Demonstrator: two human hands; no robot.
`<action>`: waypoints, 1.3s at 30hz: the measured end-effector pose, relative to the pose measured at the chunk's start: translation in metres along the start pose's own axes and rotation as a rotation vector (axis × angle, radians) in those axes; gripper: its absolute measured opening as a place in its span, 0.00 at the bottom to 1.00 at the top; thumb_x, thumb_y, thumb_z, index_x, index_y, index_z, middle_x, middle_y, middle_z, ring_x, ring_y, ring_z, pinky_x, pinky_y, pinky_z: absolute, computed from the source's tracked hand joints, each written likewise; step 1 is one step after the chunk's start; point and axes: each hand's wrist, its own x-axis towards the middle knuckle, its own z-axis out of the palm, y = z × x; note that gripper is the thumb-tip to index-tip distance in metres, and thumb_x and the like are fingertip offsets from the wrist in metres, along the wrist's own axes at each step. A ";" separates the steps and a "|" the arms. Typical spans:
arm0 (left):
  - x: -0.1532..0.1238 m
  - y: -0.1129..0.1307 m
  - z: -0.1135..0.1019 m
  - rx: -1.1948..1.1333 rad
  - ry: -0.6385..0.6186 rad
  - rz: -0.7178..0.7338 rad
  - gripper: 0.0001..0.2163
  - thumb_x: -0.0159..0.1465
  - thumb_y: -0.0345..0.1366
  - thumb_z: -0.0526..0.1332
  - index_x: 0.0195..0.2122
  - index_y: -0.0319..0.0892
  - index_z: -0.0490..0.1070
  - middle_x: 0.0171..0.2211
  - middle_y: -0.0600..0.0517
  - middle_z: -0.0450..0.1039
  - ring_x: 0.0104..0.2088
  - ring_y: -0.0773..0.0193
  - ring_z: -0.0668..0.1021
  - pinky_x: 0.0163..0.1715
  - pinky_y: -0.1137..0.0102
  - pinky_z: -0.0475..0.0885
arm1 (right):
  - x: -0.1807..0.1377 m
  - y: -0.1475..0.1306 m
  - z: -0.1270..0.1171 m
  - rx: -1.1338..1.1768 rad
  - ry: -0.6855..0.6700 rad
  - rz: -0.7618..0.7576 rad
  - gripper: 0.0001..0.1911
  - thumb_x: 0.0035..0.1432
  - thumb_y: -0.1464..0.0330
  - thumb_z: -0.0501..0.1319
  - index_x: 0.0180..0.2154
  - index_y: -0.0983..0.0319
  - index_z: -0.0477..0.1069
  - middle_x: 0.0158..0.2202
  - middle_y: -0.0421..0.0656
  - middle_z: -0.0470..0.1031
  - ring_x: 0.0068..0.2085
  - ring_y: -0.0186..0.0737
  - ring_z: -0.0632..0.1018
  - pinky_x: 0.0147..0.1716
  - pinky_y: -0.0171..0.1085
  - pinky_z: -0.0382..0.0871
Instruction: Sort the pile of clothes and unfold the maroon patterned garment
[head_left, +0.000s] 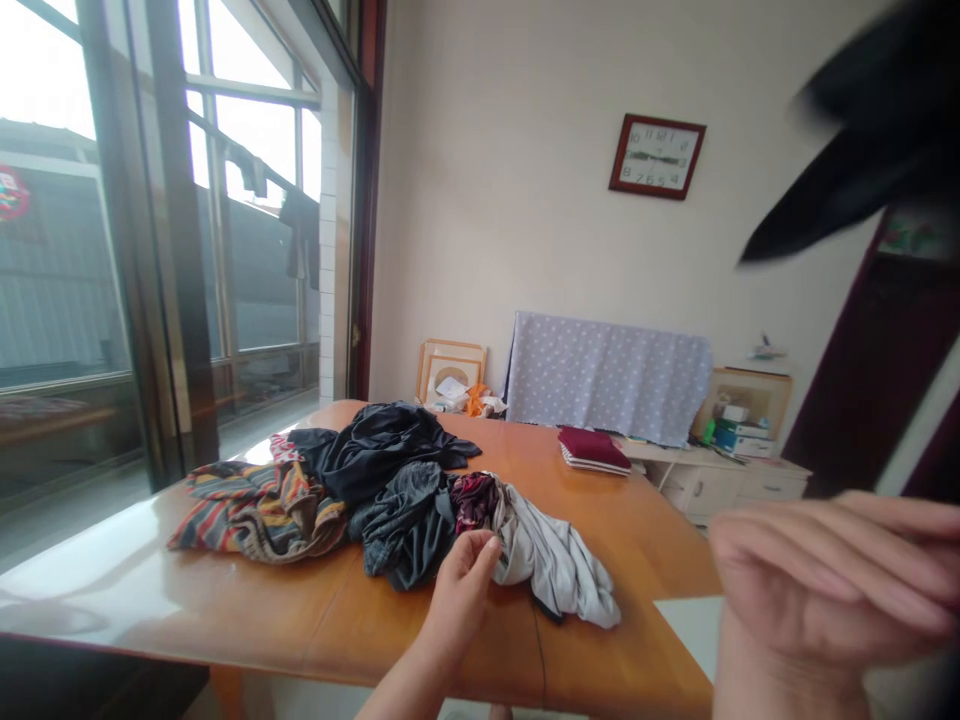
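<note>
Grey garment: just ahead of the left hand; pinch its near edge firmly.
Left hand: fingers loosely curled, touching cloth.
Right hand: open, blurred, empty, well apart.

wooden table | clothes pile | folded maroon cloth

Left hand at grey garment on wooden table; right hand blurred, raised nearby.
</note>
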 end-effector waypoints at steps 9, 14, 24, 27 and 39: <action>0.000 -0.022 -0.024 0.191 0.015 0.079 0.16 0.66 0.49 0.60 0.30 0.41 0.72 0.28 0.53 0.71 0.33 0.62 0.73 0.37 0.71 0.67 | -0.019 0.081 -0.091 -0.355 0.238 0.350 0.12 0.65 0.59 0.61 0.34 0.59 0.76 0.20 0.33 0.61 0.20 0.27 0.61 0.24 0.33 0.62; 0.002 -0.023 -0.030 0.219 0.046 0.075 0.15 0.66 0.48 0.59 0.32 0.42 0.72 0.28 0.53 0.71 0.33 0.62 0.74 0.37 0.72 0.67 | -0.021 0.095 -0.119 -0.449 0.373 0.380 0.15 0.63 0.56 0.62 0.33 0.60 0.76 0.20 0.34 0.62 0.22 0.28 0.62 0.23 0.33 0.61; -0.001 -0.025 -0.032 0.314 0.038 0.089 0.14 0.68 0.47 0.57 0.32 0.42 0.71 0.29 0.53 0.72 0.34 0.62 0.74 0.37 0.71 0.67 | -0.033 0.107 -0.153 -0.873 0.518 0.248 0.18 0.52 0.53 0.70 0.35 0.61 0.76 0.23 0.36 0.71 0.23 0.30 0.67 0.22 0.31 0.61; -0.003 -0.022 -0.032 0.369 0.023 0.113 0.14 0.68 0.46 0.57 0.33 0.42 0.71 0.30 0.53 0.72 0.34 0.62 0.74 0.36 0.71 0.67 | -0.039 0.112 -0.161 -1.098 0.523 0.270 0.24 0.50 0.50 0.70 0.40 0.62 0.77 0.28 0.39 0.75 0.26 0.32 0.71 0.24 0.31 0.63; 0.003 -0.027 -0.040 0.436 0.232 0.303 0.13 0.66 0.41 0.60 0.51 0.46 0.71 0.48 0.46 0.72 0.41 0.60 0.78 0.42 0.64 0.76 | -0.045 0.137 -0.195 -1.943 0.062 0.534 0.52 0.50 0.43 0.64 0.69 0.58 0.54 0.56 0.50 0.74 0.54 0.53 0.76 0.52 0.45 0.69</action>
